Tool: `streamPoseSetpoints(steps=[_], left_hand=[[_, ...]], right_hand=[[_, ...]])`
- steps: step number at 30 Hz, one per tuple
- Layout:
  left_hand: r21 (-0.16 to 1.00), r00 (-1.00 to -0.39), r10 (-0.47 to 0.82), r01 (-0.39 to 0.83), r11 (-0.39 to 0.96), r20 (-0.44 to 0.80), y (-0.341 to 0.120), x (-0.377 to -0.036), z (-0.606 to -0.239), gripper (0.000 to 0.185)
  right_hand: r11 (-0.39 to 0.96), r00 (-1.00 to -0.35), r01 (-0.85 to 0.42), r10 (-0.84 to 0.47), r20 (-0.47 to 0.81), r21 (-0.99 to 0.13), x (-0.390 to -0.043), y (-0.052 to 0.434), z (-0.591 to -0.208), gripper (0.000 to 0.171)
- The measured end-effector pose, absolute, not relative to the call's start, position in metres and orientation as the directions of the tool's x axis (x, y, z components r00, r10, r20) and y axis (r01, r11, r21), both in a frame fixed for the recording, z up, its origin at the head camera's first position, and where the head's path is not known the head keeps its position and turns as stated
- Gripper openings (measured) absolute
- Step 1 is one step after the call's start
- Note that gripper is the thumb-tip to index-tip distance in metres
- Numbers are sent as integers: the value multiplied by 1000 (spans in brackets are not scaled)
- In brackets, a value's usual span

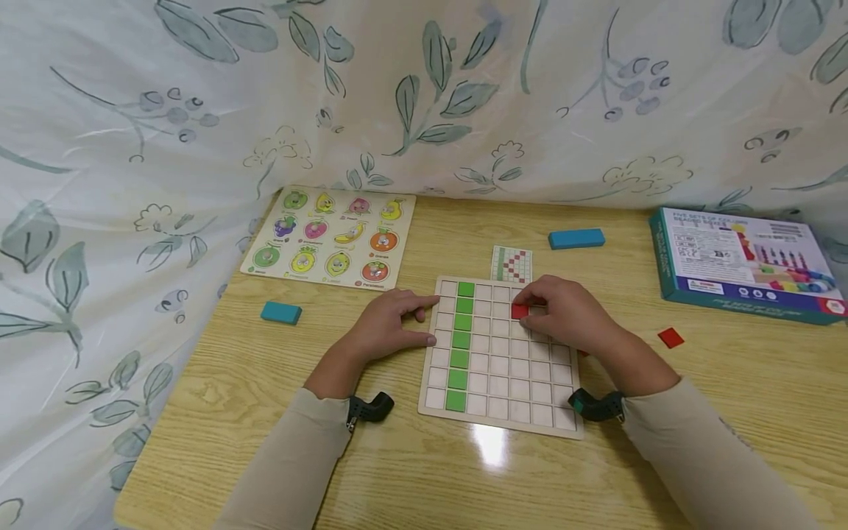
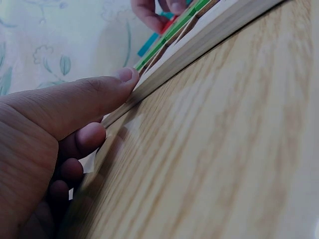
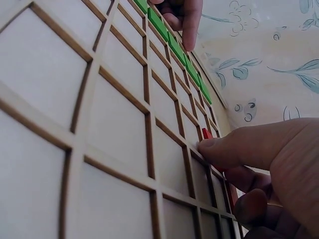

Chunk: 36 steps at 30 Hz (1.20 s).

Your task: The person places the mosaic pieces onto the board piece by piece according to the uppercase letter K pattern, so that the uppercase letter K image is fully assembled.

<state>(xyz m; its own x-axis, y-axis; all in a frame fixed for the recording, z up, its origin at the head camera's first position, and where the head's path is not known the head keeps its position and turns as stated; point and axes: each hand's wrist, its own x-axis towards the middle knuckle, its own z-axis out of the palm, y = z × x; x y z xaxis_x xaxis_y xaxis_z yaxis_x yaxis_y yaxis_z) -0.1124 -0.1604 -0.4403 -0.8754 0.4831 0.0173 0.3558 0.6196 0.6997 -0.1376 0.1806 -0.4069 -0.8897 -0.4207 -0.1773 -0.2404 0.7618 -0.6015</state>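
A wooden grid board (image 1: 509,409) lies flat on the table, with a column of green square tiles (image 1: 459,358) near its left side. My right hand (image 1: 568,313) pinches a red square tile (image 1: 520,311) between thumb and fingers over a cell in the upper right of the grid. In the right wrist view, the tile's red edge (image 3: 207,133) shows just past the thumb tip. My left hand (image 1: 387,324) rests at the board's left edge, the tips of its extended index finger and thumb touching the rim. Its other fingers are bent, seen in the left wrist view.
A small pattern card (image 1: 512,263) lies behind the board. One loose red tile (image 1: 671,338) lies to the right; another is partly hidden under my right wrist. Blue blocks (image 1: 281,313) (image 1: 576,238), a fruit picture board (image 1: 318,276) and a toy box (image 1: 748,265) surround the board.
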Motion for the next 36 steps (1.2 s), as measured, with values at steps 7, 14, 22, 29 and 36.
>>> streamPoseSetpoints(steps=[7,14,22,29,36], left_hand=[[700,-872,488,363,615,24,-160,-112,-440,66],[702,-875,484,354,618,15,-160,-113,-440,66],[701,-874,486,353,619,12,-160,-112,-441,66],[699,-873,486,360,618,20,-161,-111,-441,67],[696,-871,490,369,616,28,-161,-111,-440,67]], right_hand=[[775,-899,-224,-399,-183,-591,-136,181,-408,29],[777,-902,-221,-392,-179,-589,-134,182,-409,30],[775,-909,-194,-372,-186,-602,-131,185,-405,33],[739,-924,-185,-355,-141,-648,-128,200,-404,32],[755,-935,-176,-329,-133,-632,-124,220,-406,34]])
